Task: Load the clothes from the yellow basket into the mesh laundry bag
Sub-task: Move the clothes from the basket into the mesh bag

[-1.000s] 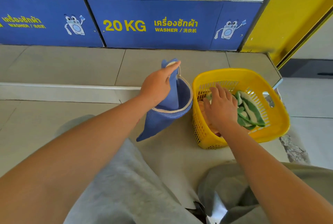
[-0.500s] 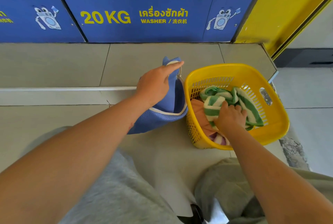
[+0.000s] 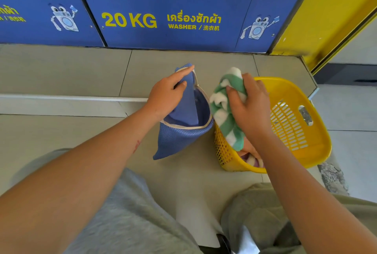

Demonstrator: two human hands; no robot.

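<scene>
My left hand [image 3: 166,95] pinches the upper rim of the blue mesh laundry bag [image 3: 179,139] and holds its mouth open on the tiled floor. My right hand [image 3: 250,108] is closed on a green and white striped cloth [image 3: 223,110], lifted above the left edge of the yellow basket [image 3: 302,127], just right of the bag's opening. The cloth's lower end still hangs over the basket rim. More clothes [image 3: 250,157], pink and purplish, lie in the basket's near corner, partly hidden by my right forearm.
Blue washer panels [image 3: 173,17] marked 20 KG stand behind a raised tiled step [image 3: 61,98]. A yellow wall [image 3: 326,12] rises at the right. My knees in grey shorts [image 3: 122,213] fill the near floor.
My right hand gripped the striped cloth inside the basket, then lifted it up and left toward the bag's mouth. My left hand kept hold of the bag's rim.
</scene>
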